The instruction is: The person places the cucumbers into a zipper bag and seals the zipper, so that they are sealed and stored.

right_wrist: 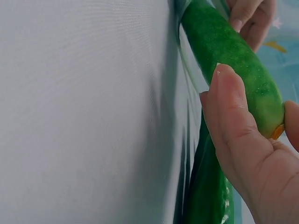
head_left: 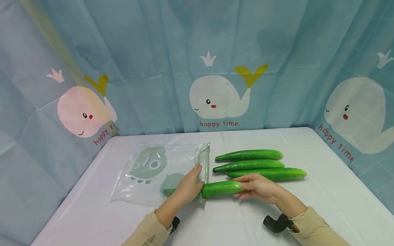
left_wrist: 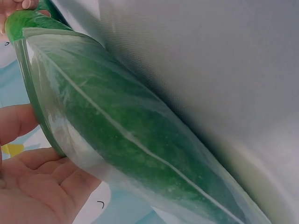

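A green cucumber [head_left: 222, 189] lies partly inside a clear plastic zip bag [head_left: 181, 155] printed with pale green cartoon shapes. Its narrow end shows through the plastic, while the paler end sticks out at the opening on the right. My left hand [head_left: 188, 186] holds the bag by its open edge; in the left wrist view the green-edged mouth runs between the thumb and fingers [left_wrist: 18, 122]. At the paler end, my right hand [head_left: 258, 187] grips the cucumber between thumb and fingers, as the right wrist view also shows [right_wrist: 250, 84].
Behind my right hand, three more cucumbers [head_left: 248, 155] lie side by side on the white-covered table [head_left: 246, 225]. A blue curtain [head_left: 154, 102] with whale prints stands along the table's back and sides. Each wrist carries a black device [head_left: 276, 223].
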`<state>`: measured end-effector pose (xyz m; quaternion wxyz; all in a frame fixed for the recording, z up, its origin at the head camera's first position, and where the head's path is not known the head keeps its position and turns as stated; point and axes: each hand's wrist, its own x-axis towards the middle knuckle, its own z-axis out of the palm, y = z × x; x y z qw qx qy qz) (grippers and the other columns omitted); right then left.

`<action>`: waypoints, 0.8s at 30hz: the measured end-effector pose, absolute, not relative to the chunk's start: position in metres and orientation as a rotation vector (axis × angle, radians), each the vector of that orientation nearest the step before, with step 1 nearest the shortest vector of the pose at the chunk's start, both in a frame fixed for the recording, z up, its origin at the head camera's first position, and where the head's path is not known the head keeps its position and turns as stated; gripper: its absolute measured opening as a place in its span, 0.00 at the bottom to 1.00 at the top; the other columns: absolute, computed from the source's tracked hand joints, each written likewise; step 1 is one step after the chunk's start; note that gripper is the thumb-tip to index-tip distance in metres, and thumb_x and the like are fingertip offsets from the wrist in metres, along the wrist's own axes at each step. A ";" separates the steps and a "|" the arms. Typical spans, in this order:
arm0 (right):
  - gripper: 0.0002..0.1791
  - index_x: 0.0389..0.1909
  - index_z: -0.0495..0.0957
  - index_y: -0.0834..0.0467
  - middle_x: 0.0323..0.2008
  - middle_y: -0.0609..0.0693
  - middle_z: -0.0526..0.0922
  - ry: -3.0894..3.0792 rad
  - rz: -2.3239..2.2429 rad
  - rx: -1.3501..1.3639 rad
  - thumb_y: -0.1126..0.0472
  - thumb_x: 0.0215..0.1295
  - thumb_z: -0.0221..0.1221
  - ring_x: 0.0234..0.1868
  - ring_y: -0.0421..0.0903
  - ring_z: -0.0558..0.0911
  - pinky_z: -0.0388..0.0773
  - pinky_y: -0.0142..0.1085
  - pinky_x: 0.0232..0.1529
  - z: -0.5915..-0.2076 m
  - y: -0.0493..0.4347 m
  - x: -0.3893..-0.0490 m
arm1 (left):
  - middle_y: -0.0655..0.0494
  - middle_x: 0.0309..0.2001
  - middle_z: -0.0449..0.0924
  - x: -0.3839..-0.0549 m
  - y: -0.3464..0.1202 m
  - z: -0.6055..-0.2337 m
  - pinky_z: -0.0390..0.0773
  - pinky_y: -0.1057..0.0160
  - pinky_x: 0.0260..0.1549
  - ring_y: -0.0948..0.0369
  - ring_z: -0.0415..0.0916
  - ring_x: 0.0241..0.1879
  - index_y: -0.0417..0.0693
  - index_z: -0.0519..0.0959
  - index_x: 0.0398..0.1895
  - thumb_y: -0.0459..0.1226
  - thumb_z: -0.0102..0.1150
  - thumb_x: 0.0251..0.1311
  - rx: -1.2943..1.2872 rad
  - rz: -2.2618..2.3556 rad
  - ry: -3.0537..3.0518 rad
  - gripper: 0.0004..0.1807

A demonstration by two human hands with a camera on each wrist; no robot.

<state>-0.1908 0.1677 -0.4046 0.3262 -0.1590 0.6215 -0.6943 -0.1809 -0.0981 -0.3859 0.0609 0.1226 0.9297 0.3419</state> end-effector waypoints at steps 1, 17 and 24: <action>0.28 0.66 0.53 0.82 0.52 0.61 0.78 1.627 -1.821 -0.413 0.69 0.73 0.47 0.48 0.53 0.83 0.82 0.40 0.47 -0.404 0.167 -0.191 | 0.37 0.73 0.52 -0.181 -0.098 -0.386 0.57 0.43 0.67 0.40 0.53 0.70 0.30 0.59 0.70 0.31 0.54 0.66 0.369 1.036 2.812 0.32; 0.29 0.66 0.51 0.82 0.54 0.62 0.76 1.621 -1.823 -0.392 0.68 0.73 0.47 0.50 0.56 0.82 0.82 0.41 0.48 -0.405 0.155 -0.189 | 0.37 0.73 0.53 -0.180 -0.098 -0.387 0.58 0.43 0.67 0.40 0.53 0.70 0.30 0.59 0.70 0.31 0.55 0.65 0.375 1.045 2.810 0.32; 0.28 0.66 0.52 0.82 0.52 0.63 0.76 1.617 -1.817 -0.374 0.69 0.73 0.46 0.48 0.55 0.83 0.82 0.41 0.47 -0.408 0.147 -0.188 | 0.36 0.73 0.52 -0.180 -0.099 -0.386 0.57 0.42 0.67 0.40 0.53 0.70 0.30 0.59 0.70 0.31 0.55 0.65 0.390 1.063 2.809 0.32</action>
